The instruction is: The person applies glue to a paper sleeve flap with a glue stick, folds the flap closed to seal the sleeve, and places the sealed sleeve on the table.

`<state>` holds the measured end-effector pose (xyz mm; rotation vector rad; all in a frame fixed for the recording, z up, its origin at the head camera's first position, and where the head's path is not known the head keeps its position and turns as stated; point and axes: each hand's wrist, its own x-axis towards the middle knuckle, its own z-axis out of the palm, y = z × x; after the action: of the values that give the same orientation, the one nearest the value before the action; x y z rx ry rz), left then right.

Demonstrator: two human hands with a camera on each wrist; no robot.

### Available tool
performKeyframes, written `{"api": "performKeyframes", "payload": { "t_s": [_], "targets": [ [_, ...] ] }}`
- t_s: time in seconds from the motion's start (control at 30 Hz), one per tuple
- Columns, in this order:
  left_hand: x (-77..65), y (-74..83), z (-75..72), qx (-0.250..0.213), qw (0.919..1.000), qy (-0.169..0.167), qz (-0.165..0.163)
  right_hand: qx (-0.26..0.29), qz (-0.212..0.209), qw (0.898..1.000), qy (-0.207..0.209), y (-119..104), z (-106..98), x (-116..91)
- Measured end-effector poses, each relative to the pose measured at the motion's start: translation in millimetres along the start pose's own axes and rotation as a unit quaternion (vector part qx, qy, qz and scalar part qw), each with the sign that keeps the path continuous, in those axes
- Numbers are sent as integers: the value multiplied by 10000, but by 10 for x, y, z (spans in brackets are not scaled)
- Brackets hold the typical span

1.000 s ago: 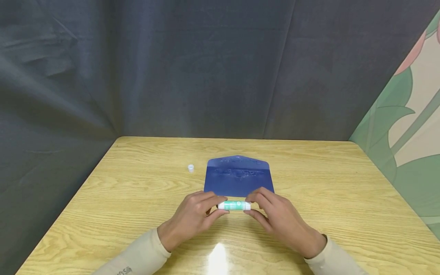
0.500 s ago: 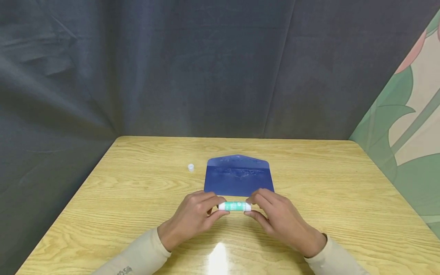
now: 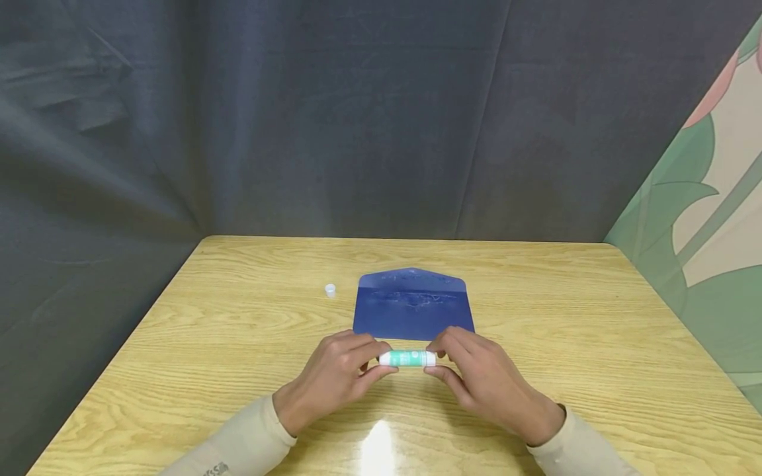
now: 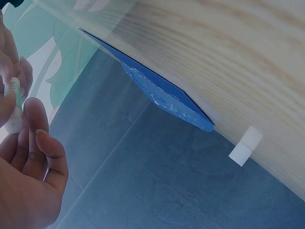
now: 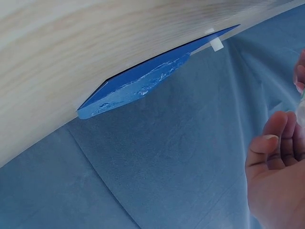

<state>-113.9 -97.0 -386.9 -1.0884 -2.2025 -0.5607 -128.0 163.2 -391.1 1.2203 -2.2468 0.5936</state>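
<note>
Glue stick (image 3: 408,358) is held sideways just nearer than the blue envelope (image 3: 411,316), left hand (image 3: 336,367) pinching one end, right hand (image 3: 485,371) the other. Hardly anything moved this past second, so the work seems no further along; the white cap (image 3: 330,291) sits off on the table (image 3: 565,317).

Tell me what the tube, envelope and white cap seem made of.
Tube: probably smooth plastic, with straight, stiff-looking walls and printed markings. Envelope: likely smooth paper or card, given its thin edge and creased flap. White cap: probably plastic, evenly white with a rounded rim; gloss unclear.
</note>
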Motion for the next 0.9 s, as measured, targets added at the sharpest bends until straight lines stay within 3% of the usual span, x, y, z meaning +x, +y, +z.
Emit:
{"api": "performKeyframes", "payload": {
  "t_s": [0.6,0.9],
  "targets": [
    [-13,-13,2,75,9998,47,153,-178,-8,9996,-202,-16,15,4],
    [-3,-28,8,126,9991,103,395,-147,39,9993,-351,-27,43,-15]
  ]
}}
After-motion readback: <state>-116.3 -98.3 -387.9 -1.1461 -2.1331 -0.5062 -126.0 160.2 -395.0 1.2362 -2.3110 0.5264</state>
